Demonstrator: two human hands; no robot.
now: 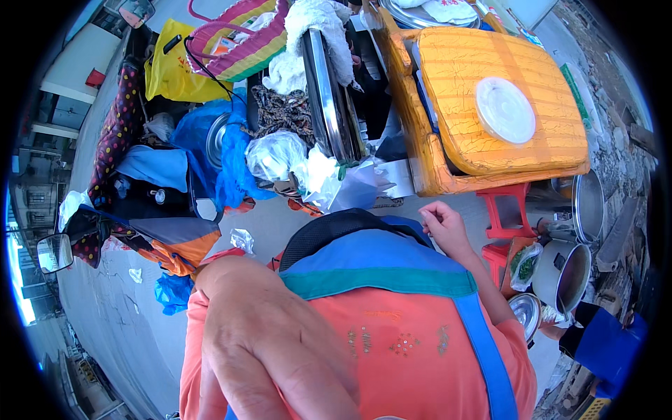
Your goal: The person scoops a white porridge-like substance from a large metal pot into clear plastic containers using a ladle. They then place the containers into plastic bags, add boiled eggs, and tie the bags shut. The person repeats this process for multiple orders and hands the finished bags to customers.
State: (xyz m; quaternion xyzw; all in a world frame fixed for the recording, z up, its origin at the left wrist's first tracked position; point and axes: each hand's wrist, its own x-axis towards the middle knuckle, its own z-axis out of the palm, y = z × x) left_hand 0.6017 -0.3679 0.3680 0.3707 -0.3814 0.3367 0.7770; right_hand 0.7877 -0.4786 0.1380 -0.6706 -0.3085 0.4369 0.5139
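My left hand (273, 336) is raised very close to the camera, with its back towards me. Its fingertips run out of the picture at the bottom, so anything at them is hidden. Beside the front of my blue apron (362, 257), my right hand (445, 224) hangs in the air with curled fingers and no object visible in it. Nearest to that hand is a box wrapped in yellow tape (436, 181). On its taped lid (451, 63) lies a round, whitish plastic tub or lid (505, 110). Crumpled clear plastic (346, 184) sits ahead of the apron.
A scooter-like vehicle with a mirror (55, 253) carries a striped woven bag (247, 39), a yellow plastic bag (176, 68), blue bags (231, 163) and a white towel (320, 31). Red stools (506, 210) and metal pots (562, 275) stand right, near a person in blue (604, 341).
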